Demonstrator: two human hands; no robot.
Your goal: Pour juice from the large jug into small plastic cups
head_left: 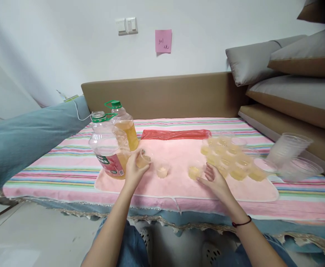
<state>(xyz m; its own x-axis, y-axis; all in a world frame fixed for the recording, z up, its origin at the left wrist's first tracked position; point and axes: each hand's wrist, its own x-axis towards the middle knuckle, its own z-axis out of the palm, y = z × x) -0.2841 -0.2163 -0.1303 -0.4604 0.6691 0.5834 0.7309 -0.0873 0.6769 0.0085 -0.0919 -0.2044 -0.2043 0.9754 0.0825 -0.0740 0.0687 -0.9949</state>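
Note:
My left hand (pixel 134 167) is closed around a clear plastic cup (pixel 143 160) of pale yellow liquid, which it tilts beside the big jug. Right of it a second cup (pixel 162 171) with pale liquid stands on the pink mat (pixel 176 187). Another filled cup (pixel 195 172) stands by my right hand (pixel 215 181), whose fingers are apart; its thumb tip is at the cup's side, and whether it touches is unclear. Close behind that hand a group of filled cups (pixel 229 157) stands packed together. An uncapped jug (pixel 108 148) with a pink label holds yellow liquid at the left.
Behind the uncapped jug stands a second jug (pixel 127 128) with a green cap. A folded red plastic bag (pixel 176 134) lies along the mat's back edge. Stacked empty cups (pixel 288 148) lean at the right, below piled cushions (pixel 298 92). A striped cloth (pixel 59 163) covers the seat.

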